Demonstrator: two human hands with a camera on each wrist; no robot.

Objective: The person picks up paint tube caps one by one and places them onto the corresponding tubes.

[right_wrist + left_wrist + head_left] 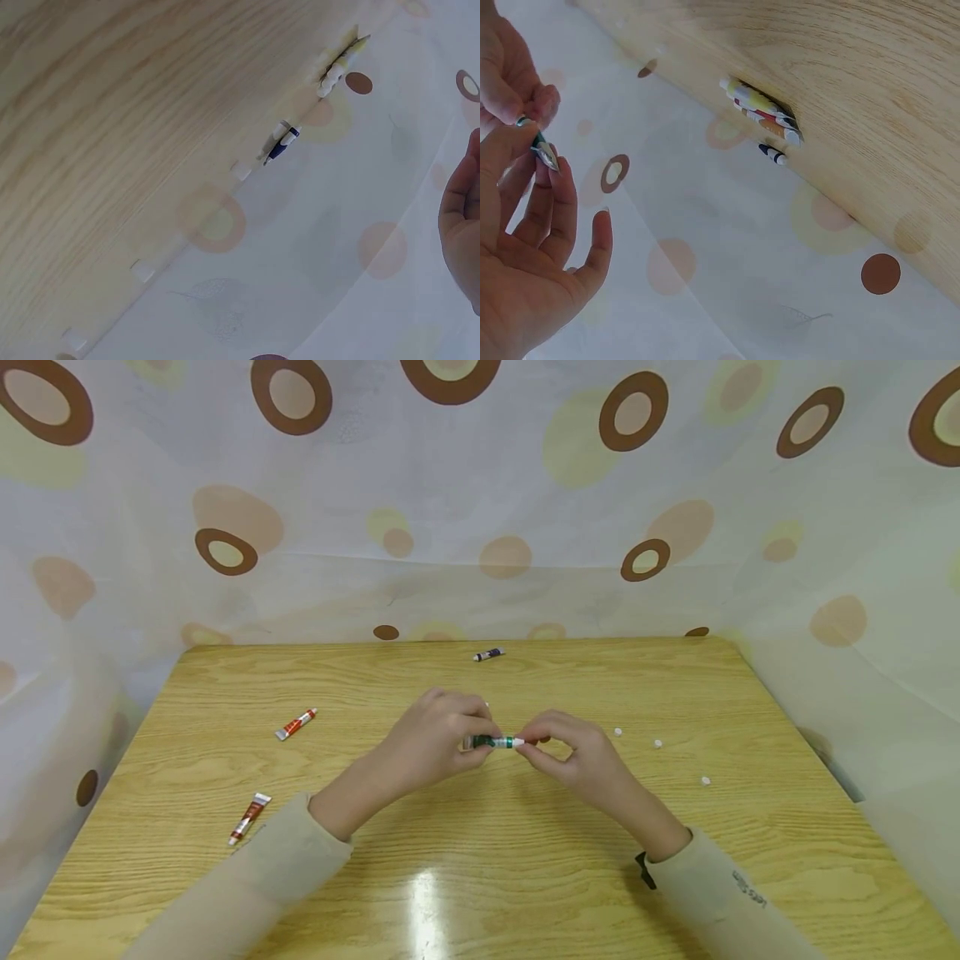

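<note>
Both hands, left hand (438, 739) and right hand (573, 756), pinch a green tube (498, 742); only the head view shows red tubes (296, 724) on the wooden table (480, 877), spotted curtain (480, 510) behind

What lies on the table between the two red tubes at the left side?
Nothing: in the head view, the stretch of wooden table between the upper red tube and the lower red tube is bare.
</note>
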